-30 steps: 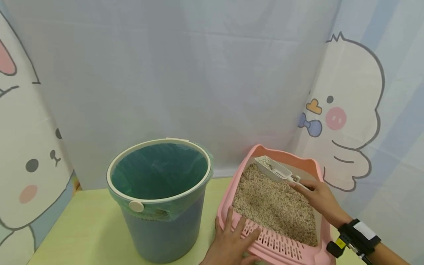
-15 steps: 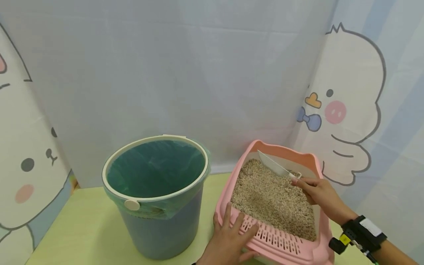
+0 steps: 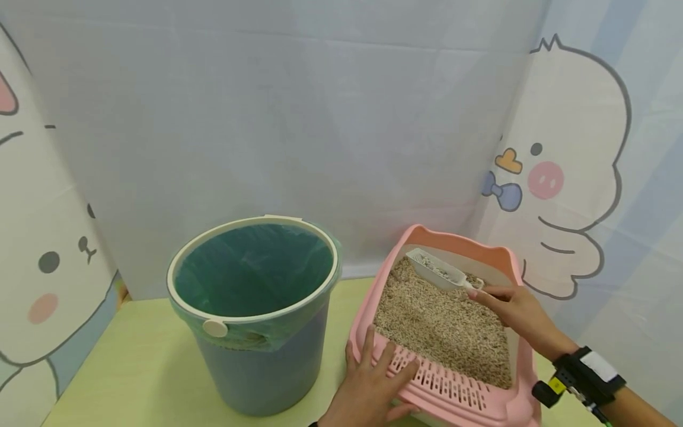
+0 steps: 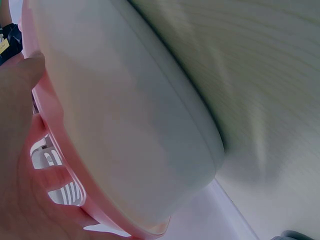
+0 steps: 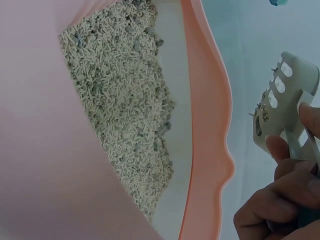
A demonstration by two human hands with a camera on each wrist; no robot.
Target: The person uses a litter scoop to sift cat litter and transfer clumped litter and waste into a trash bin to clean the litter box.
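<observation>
at table's right end, your right hand [image 3: 511, 308] pinches scoop [image 3: 436, 270] handle over litter [image 3: 443, 326] in pink tray [image 3: 453, 396]; your left hand [image 3: 373, 385], fingers flat, steadies tray's slotted front rim beside bin [image 3: 251, 308].

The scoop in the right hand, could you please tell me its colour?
White; the scoop shows best in the head view.

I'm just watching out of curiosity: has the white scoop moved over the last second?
Yes. The scoop tipped on edge, then levelled again holding litter, and remains by the back wall of the pink litter box.
</observation>
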